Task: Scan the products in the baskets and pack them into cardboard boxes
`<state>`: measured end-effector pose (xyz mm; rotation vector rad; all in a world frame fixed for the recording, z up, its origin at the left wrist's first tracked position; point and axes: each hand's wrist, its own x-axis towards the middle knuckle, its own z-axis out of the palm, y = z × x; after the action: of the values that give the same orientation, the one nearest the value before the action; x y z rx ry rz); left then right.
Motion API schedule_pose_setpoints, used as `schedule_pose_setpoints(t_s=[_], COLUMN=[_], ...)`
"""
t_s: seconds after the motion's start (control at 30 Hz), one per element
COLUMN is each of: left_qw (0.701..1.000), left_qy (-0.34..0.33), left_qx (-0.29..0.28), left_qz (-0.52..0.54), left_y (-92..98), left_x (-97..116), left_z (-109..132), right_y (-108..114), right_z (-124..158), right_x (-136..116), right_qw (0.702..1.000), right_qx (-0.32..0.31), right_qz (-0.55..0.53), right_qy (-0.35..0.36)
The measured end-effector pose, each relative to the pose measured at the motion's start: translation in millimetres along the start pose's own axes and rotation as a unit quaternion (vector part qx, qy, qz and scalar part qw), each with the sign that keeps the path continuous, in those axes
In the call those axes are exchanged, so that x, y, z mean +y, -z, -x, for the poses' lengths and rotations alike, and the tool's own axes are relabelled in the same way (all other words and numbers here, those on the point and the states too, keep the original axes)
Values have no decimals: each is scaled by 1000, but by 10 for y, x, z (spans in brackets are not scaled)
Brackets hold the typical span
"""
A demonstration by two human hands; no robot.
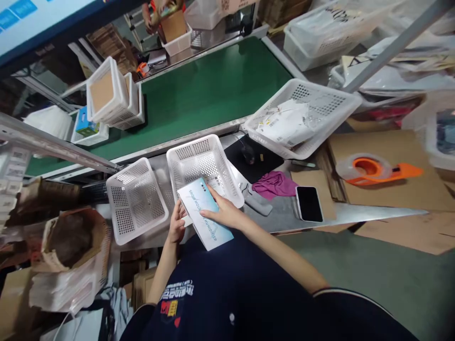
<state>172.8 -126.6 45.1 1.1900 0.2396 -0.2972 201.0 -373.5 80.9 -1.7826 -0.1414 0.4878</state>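
Note:
A white and light-blue humidifier box (204,220) is tilted in front of my body, with printed lettering along its face. My left hand (177,221) grips its left side, some fingers hidden behind it. Across the upper right edge lies my right hand (224,208), thumb on the printed face and fingers round the side. Just beyond the box stands a white perforated basket (194,150), its inside partly covered by the box; a small printed label shows in it. Another white basket (137,201) stands to the left.
A green conveyor belt (213,90) runs behind the bench, carrying stacked baskets (113,94). To the right are a basket of white packages (302,118), a mouse (248,154), a purple cloth (274,184), a phone (309,203) and an orange tape dispenser (369,169). Another person's hand (149,23) shows at the top.

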Motion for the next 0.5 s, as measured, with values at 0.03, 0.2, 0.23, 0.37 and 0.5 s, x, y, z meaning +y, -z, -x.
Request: schedule_pose_setpoints(t_s=[0.03, 0.2, 0.23, 0.37, 0.5], left_qw=[1000, 985, 981, 976, 981], left_qy=[-10, -76, -81, -84, -77], left_qx=[14, 97, 93, 55, 49], left_qz=[-2, -118, -152, -193, -170], left_y=[0, -111, -144, -249, -303], left_x=[-9, -54, -57, -32, 26], left_z=[31, 184, 217, 377, 547], right_y=[-11, -192, -222, -224, -141], right_z=[28, 164, 182, 250, 352], right_x=[-39, -116, -113, -37, 79], right_qw=[1000, 986, 983, 983, 987], right_qx=[7, 66, 67, 70, 81], right_qz=[22, 152, 168, 166, 138], right_qy=[2, -13, -22, -31, -5])
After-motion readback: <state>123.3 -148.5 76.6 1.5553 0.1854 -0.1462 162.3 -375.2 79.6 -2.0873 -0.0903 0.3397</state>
